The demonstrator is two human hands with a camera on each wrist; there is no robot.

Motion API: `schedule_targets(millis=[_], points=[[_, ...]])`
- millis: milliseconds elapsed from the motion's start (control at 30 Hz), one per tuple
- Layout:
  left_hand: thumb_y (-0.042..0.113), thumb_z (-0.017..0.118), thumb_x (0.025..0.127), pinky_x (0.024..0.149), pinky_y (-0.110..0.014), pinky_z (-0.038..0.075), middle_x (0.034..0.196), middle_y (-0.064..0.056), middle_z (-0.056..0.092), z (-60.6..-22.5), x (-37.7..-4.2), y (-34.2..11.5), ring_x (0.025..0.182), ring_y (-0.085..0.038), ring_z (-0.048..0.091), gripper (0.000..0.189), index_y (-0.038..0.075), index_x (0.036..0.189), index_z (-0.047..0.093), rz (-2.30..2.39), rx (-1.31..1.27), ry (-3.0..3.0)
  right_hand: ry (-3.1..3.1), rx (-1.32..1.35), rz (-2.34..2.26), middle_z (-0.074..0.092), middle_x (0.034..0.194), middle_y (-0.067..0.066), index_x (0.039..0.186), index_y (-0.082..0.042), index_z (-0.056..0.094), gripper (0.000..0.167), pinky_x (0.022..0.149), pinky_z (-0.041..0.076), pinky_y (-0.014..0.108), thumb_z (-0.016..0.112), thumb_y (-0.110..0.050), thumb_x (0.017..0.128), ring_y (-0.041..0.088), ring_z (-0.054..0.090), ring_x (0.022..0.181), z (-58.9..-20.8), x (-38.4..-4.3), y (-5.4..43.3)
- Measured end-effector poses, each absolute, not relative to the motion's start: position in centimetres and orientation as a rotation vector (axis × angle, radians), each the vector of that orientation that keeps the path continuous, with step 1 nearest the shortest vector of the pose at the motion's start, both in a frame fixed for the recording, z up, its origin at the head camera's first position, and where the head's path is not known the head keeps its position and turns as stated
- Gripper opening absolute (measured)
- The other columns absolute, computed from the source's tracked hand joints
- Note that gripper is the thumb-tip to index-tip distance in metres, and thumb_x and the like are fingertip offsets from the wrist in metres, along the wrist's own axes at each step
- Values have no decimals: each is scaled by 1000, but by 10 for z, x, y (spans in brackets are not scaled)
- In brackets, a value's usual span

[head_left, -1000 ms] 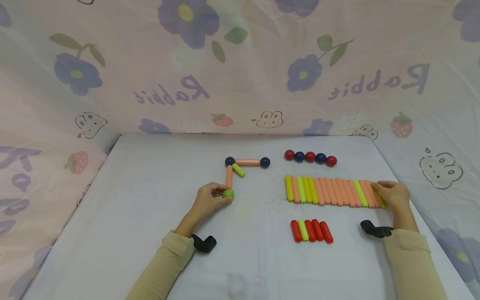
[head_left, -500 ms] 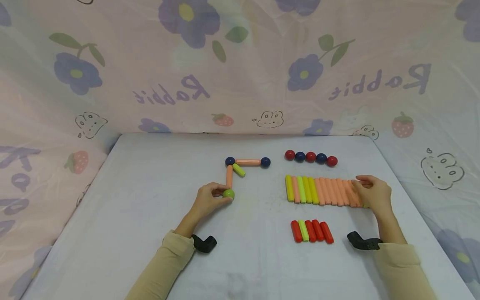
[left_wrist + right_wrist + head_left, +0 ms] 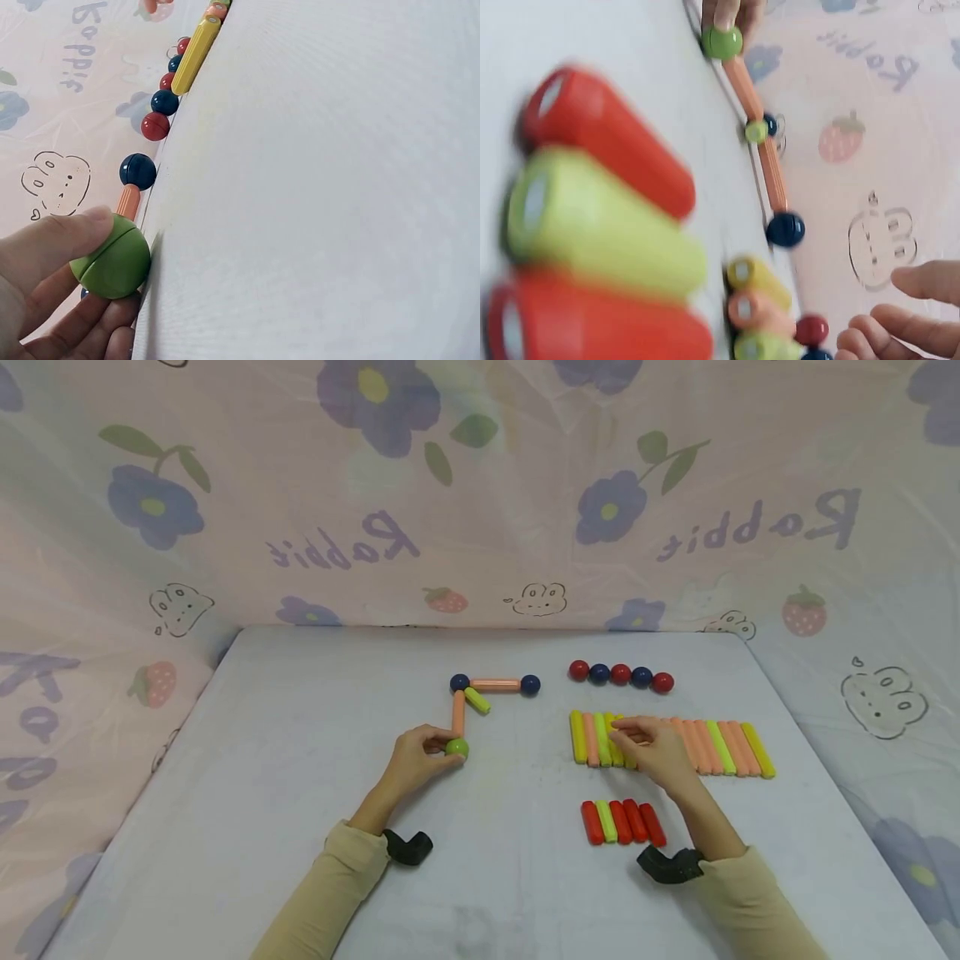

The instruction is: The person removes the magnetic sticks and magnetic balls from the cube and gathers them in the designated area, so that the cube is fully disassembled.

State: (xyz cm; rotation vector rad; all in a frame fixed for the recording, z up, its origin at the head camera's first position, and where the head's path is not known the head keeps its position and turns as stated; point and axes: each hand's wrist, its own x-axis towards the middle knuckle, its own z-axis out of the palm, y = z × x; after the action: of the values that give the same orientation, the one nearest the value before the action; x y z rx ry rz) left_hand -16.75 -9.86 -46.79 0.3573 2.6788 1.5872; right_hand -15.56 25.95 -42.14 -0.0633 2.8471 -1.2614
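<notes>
My left hand (image 3: 420, 760) pinches a green ball (image 3: 116, 259) between thumb and fingers, down at the white tabletop. From that ball a salmon rod (image 3: 458, 714) runs back to a dark blue ball (image 3: 460, 682). A second salmon rod (image 3: 495, 684) joins it to another dark blue ball (image 3: 530, 685), and a short lime rod (image 3: 477, 700) slants off the corner. Over the left half of a long row of rods (image 3: 712, 747) hovers my right hand (image 3: 656, 752), hiding part of it. Thumb and fingers (image 3: 922, 326) stand apart there, holding nothing.
Behind the long row lies a line of red and blue balls (image 3: 620, 674). Nearer the front, several short red rods (image 3: 633, 821) and a lime one (image 3: 606, 821) lie side by side. A patterned cloth (image 3: 480, 527) hangs behind and beside the table.
My right hand has swept left along the long row, from its right end to its left part, uncovering the yellow rod at the right end. My left hand has stayed on the green ball.
</notes>
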Motion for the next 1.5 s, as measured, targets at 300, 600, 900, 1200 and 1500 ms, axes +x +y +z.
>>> schedule_targets(millis=[300,600,900,1200,1500], points=[[6,79,77,85,-32,59,105,-19,70,-468,-168,-100,96,-31,69,32,-3,105,70,1585,399,2697,2661,-186,-1407,70,110,19,119,1,64,34,74,54,20,63,-22,94,24,66,95,-434,-168,190],[7,80,77,85,-33,59,105,-20,70,-469,-168,-100,95,-31,69,32,-4,105,70,1588,393,2699,2575,-56,-1527,69,116,20,123,1,62,37,85,59,30,63,-21,93,26,68,99,-444,-198,131],[6,79,77,86,-33,59,105,-20,70,-467,-169,-100,96,-31,69,32,-3,106,70,1599,375,2678,2502,192,-1627,68,119,21,125,-1,60,40,72,58,20,65,-22,91,26,72,94,-453,-232,90],[7,80,77,86,-31,59,108,-19,70,-469,-173,-101,97,-29,69,34,-2,107,70,1592,370,2665,2524,214,-1600,72,106,18,114,0,69,32,51,48,13,67,-21,89,4,56,60,-452,-247,70],[7,80,76,86,-32,59,108,-20,70,-468,-171,-101,97,-31,69,35,-3,108,69,1619,374,2636,2441,289,-1624,53,48,-8,102,0,75,31,42,45,14,67,-28,90,1,51,41,-461,-262,58]])
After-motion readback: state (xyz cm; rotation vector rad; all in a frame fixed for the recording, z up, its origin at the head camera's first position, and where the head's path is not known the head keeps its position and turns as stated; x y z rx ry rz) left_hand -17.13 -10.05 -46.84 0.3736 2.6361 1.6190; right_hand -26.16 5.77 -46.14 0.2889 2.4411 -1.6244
